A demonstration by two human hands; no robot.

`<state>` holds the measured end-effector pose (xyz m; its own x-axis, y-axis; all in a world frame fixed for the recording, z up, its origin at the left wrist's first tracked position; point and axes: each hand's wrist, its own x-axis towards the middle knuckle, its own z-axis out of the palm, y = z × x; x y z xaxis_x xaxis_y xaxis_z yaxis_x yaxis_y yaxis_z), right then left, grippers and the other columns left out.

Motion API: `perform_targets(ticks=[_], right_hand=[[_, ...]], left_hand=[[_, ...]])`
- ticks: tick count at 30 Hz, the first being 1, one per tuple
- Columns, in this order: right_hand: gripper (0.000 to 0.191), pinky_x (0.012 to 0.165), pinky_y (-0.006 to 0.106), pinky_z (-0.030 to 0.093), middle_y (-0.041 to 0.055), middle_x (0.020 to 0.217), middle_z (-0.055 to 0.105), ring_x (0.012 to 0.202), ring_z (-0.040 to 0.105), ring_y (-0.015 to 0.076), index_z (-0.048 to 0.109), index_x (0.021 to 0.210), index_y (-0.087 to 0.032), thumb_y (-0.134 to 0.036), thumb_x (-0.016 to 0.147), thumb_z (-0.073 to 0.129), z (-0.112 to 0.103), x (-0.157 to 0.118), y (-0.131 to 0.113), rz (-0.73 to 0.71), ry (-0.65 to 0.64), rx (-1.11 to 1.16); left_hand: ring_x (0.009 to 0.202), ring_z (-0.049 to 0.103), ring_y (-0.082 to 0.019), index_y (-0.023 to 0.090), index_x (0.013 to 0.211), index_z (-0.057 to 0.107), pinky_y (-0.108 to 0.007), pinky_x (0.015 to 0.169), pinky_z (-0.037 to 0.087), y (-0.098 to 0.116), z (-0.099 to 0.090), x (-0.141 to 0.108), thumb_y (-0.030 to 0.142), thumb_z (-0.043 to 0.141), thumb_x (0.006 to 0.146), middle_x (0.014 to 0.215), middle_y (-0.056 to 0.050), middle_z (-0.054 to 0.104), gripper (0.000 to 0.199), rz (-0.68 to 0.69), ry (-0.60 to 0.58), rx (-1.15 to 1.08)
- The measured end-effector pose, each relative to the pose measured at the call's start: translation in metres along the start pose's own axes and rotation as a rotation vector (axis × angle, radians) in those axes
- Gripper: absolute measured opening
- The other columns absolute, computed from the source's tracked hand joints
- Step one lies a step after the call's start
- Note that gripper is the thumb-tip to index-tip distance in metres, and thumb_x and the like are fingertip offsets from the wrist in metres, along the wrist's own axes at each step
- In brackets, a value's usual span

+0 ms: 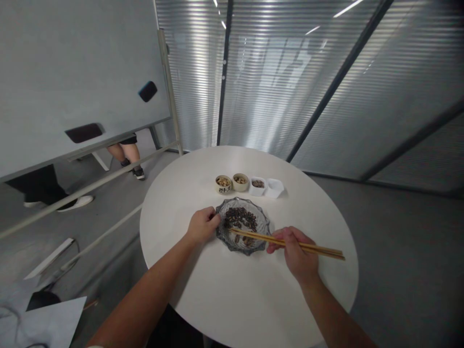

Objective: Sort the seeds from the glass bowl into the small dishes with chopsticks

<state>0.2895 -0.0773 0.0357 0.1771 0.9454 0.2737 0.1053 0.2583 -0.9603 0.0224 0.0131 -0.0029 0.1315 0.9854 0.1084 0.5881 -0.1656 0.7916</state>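
A scalloped clear glass dish (266, 222) rests on the round white table. Dark seeds (241, 216) are heaped toward its far side, and several lighter brown pieces (242, 239) lie nearer me. My left hand (205, 225) is closed on the dish's left rim. In my right hand (297, 249), to the right of the dish, is a pair of wooden chopsticks (261, 236). They reach across the dish, with their tips at its left part among the seeds. Whether the tips pinch anything is too small to tell.
Behind the dish stand two beige cups, left (223, 183) and right (240, 182), holding pale brown pieces. Beside them are a white cup (257, 186) with dark bits and another white cup (274, 188). A whiteboard (83, 72) and people's legs (126, 153) are at left.
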Motion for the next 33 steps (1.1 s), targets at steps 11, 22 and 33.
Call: perform_targets(ticks=[11, 22, 33], right_hand=[[0.038, 0.042, 0.032, 0.054, 0.0029, 0.057, 0.067, 0.042, 0.063, 0.0184, 0.067, 0.069, -0.021, -0.054, 0.089, 0.066, -0.007, 0.016, -0.019, -0.023, 0.224, 0.152], [0.034, 0.037, 0.032, 0.056, 0.0018, 0.057, 0.068, 0.038, 0.063, 0.0177, 0.067, 0.068, -0.018, -0.044, 0.087, 0.072, -0.019, 0.045, -0.030, -0.197, 0.349, 0.250], [0.040, 0.037, 0.025, 0.055, -0.0020, 0.051, 0.064, 0.035, 0.061, 0.0144, 0.060, 0.073, -0.017, -0.054, 0.083, 0.072, -0.026, 0.146, 0.013, -0.081, 0.486, 0.183]], left_hand=[[0.062, 0.045, -0.013, 0.020, 0.066, 0.053, -0.025, 0.058, 0.029, 0.003, -0.002, 0.000, 0.039, 0.050, 0.086, 0.061, 0.004, 0.047, 0.028, -0.004, -0.007, -0.003], [0.062, 0.045, -0.013, 0.020, 0.066, 0.052, -0.026, 0.059, 0.028, 0.005, -0.003, 0.000, 0.039, 0.049, 0.085, 0.061, 0.003, 0.048, 0.027, 0.007, -0.019, 0.021], [0.063, 0.045, -0.013, 0.019, 0.065, 0.052, -0.026, 0.060, 0.028, 0.005, -0.004, 0.001, 0.037, 0.050, 0.086, 0.061, 0.003, 0.047, 0.028, 0.028, -0.013, 0.036]])
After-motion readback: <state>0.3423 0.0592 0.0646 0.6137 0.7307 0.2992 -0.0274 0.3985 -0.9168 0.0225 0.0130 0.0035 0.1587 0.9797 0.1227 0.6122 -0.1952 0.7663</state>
